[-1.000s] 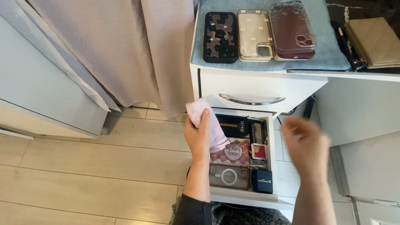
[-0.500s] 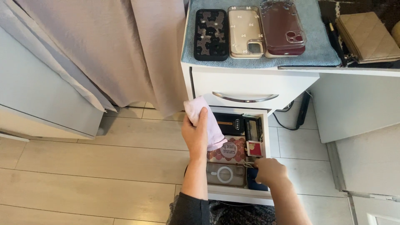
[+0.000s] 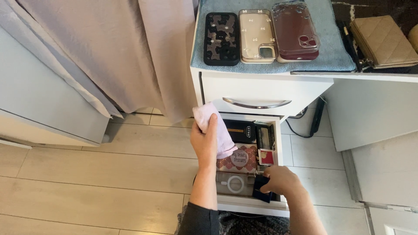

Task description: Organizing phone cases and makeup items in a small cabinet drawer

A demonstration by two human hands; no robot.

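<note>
A: What does the head view show of the hands?

B: The left hand (image 3: 205, 141) is raised above the open drawer (image 3: 250, 204), its fingers closed around a pale pink cloth (image 3: 213, 126). The cloth sticks out above the thumb and hangs down behind the palm, over the drawer's back left part.

A: And the right hand?

B: The right hand (image 3: 281, 180) is down in the drawer's front right corner. Its fingers are curled around a small dark blue box (image 3: 260, 190), which is tilted and partly hidden by them.

A: What else lies in the drawer?

B: A clear case (image 3: 235, 182) with a white ring lies at the front left, just beside the box. Behind it is a pink patterned tin (image 3: 237, 159) with a round label, partly under the cloth. A small red box (image 3: 266, 156) is at the right, and a black box (image 3: 239, 130) is at the back.

A: Above the drawer?

B: A shut drawer with a metal handle (image 3: 257, 104). On top of the cabinet a blue towel (image 3: 331, 56) carries three phone cases in a row: a black one (image 3: 221, 38), a beige one (image 3: 256, 35) and a maroon one (image 3: 296, 32). To the right a quilted tan pouch (image 3: 383, 41) lies off the towel.

A: And to the left?

B: A grey curtain (image 3: 130, 52) hangs down to the pale wood floor (image 3: 87, 178).
</note>
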